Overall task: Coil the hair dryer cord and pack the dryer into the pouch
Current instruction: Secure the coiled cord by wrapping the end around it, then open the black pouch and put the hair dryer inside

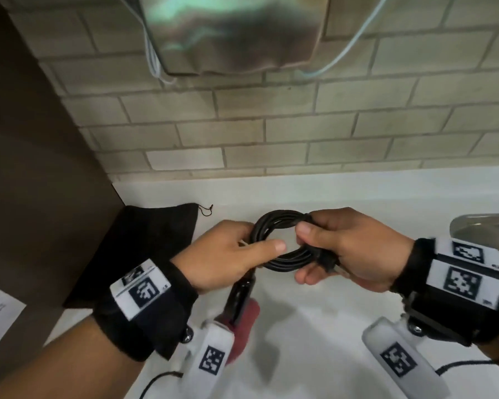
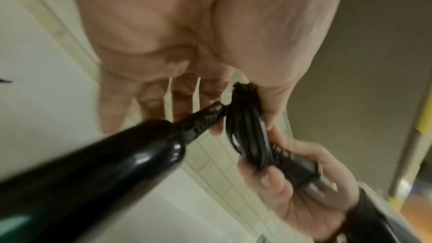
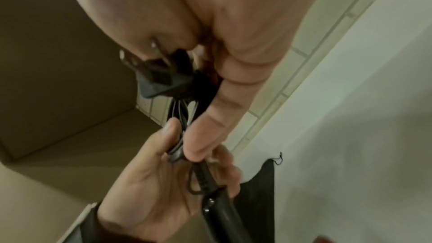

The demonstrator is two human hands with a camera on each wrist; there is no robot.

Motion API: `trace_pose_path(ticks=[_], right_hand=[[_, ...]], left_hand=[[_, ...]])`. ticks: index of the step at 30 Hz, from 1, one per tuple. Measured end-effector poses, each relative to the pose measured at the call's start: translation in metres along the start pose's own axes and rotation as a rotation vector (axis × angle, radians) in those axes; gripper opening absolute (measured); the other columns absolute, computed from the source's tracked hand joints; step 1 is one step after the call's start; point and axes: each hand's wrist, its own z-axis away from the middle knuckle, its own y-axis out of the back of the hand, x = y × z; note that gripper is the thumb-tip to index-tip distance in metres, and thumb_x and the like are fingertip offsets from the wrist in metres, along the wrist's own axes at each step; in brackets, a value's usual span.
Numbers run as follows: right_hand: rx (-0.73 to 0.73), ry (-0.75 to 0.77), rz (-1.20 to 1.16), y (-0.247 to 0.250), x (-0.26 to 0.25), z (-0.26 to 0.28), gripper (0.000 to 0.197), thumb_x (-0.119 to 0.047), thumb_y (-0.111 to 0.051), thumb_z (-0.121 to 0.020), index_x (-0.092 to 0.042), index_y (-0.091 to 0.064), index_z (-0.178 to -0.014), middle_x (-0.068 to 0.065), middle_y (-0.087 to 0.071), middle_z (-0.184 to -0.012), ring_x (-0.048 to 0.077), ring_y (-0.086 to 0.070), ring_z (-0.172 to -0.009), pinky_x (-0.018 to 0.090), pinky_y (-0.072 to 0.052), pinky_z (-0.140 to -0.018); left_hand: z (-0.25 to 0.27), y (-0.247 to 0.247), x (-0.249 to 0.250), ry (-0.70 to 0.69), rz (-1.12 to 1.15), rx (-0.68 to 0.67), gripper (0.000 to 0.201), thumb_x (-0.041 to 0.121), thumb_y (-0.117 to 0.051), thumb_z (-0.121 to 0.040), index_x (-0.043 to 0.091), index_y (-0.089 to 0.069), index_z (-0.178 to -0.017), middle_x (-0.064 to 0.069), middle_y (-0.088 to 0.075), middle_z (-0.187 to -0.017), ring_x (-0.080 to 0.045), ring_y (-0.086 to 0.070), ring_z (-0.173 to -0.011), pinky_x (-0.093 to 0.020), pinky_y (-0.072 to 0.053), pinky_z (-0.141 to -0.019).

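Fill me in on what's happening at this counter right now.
A person is winding up a hair dryer's cord. Both hands hold the black coiled cord above the white counter: the left hand grips one side, the right hand pinches the other side with the plug. The hair dryer hangs below the left hand. The black pouch lies on the counter to the left, not yet used.

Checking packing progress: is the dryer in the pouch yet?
Out. The pouch lies flat on the counter, while the dryer hangs below the coiled cord held by both hands.
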Motion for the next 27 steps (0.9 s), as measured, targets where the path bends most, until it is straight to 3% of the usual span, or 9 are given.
trace_pose_path(ticks=[2,4,6,8,12,16,19,23,27], right_hand=[[0.006,0.058,0.053,0.009,-0.002,0.014,0.023,-0.032,-0.06,-0.085,-0.011,-0.065,-0.076,0.012,-0.071,-0.068,0.035,-0.072,-0.064,0.039,-0.057,-0.065],[0.006,0.095,0.114,0.016,-0.009,0.029,0.021,-0.035,-0.062,-0.076,-0.018,-0.07,-0.066,0.017,-0.073,-0.067,0.036,-0.072,-0.061,0.03,-0.057,-0.051],[0.035,0.103,0.171,0.021,-0.015,0.034,0.023,-0.037,-0.063,-0.074,-0.017,-0.071,-0.065,0.021,-0.073,-0.067,0.035,-0.072,-0.058,0.026,-0.055,-0.045],[0.097,0.066,0.202,0.029,-0.012,0.024,0.027,-0.033,-0.063,-0.08,-0.008,-0.068,-0.071,0.019,-0.073,-0.062,0.031,-0.071,-0.053,0.022,-0.05,-0.04],[0.121,-0.1,0.243,0.039,0.01,-0.018,0.031,-0.027,-0.065,-0.089,0.003,-0.061,-0.081,0.028,-0.065,-0.067,0.035,-0.07,-0.055,0.028,-0.055,-0.047],[0.073,-0.277,0.254,0.031,0.04,-0.057,0.027,-0.024,-0.062,-0.093,0.0,-0.059,-0.081,0.022,-0.055,-0.068,0.032,-0.065,-0.05,0.029,-0.054,-0.045],[0.051,-0.389,0.228,0.026,0.06,-0.081,0.028,-0.024,-0.062,-0.093,0.001,-0.059,-0.081,0.021,-0.052,-0.068,0.031,-0.064,-0.049,0.03,-0.055,-0.044],[0.027,-0.495,0.195,0.017,0.085,-0.116,0.027,-0.023,-0.063,-0.093,0.003,-0.059,-0.086,0.022,-0.055,-0.071,0.031,-0.063,-0.049,0.032,-0.059,-0.047],[0.029,-0.586,0.146,0.01,0.105,-0.137,0.029,-0.024,-0.062,-0.093,0.005,-0.062,-0.098,0.023,-0.065,-0.075,0.028,-0.064,-0.05,0.034,-0.06,-0.055]], left_hand=[[0.006,-0.011,0.003,-0.035,-0.076,-0.029,0.048,0.066,-0.05,-0.083,0.024,-0.069,-0.097,0.001,-0.075,-0.095,-0.017,-0.069,-0.095,-0.045,-0.053,-0.087],[0.007,-0.024,0.011,-0.054,-0.001,-0.094,0.039,0.06,-0.046,-0.09,0.028,-0.066,-0.102,0.005,-0.074,-0.101,-0.012,-0.068,-0.097,-0.035,-0.054,-0.087],[0.002,-0.034,0.018,0.006,0.185,-0.152,0.029,0.049,-0.047,-0.094,0.027,-0.063,-0.106,0.001,-0.072,-0.107,-0.016,-0.068,-0.098,-0.03,-0.056,-0.083],[-0.01,-0.044,0.014,0.112,0.357,-0.148,0.024,0.042,-0.05,-0.096,0.023,-0.062,-0.103,-0.004,-0.073,-0.104,-0.025,-0.071,-0.093,-0.038,-0.056,-0.082],[-0.031,-0.065,-0.018,0.298,0.536,-0.155,0.028,0.038,-0.053,-0.095,0.013,-0.062,-0.104,-0.008,-0.072,-0.091,-0.031,-0.066,-0.074,-0.048,-0.057,-0.081],[-0.036,-0.072,-0.061,0.463,0.616,-0.239,0.037,0.04,-0.054,-0.094,0.008,-0.057,-0.112,-0.017,-0.069,-0.096,-0.039,-0.065,-0.082,-0.054,-0.053,-0.087],[-0.038,-0.071,-0.085,0.551,0.66,-0.246,0.049,0.041,-0.057,-0.092,0.002,-0.05,-0.121,-0.019,-0.069,-0.097,-0.043,-0.067,-0.083,-0.053,-0.055,-0.084],[-0.041,-0.07,-0.11,0.615,0.614,-0.165,0.058,0.049,-0.056,-0.09,0.002,-0.05,-0.124,-0.02,-0.066,-0.1,-0.036,-0.068,-0.076,-0.048,-0.058,-0.079],[-0.042,-0.074,-0.127,0.633,0.445,-0.043,0.058,0.058,-0.057,-0.084,0.007,-0.062,-0.11,-0.024,-0.07,-0.093,-0.035,-0.072,-0.074,-0.046,-0.06,-0.075]])
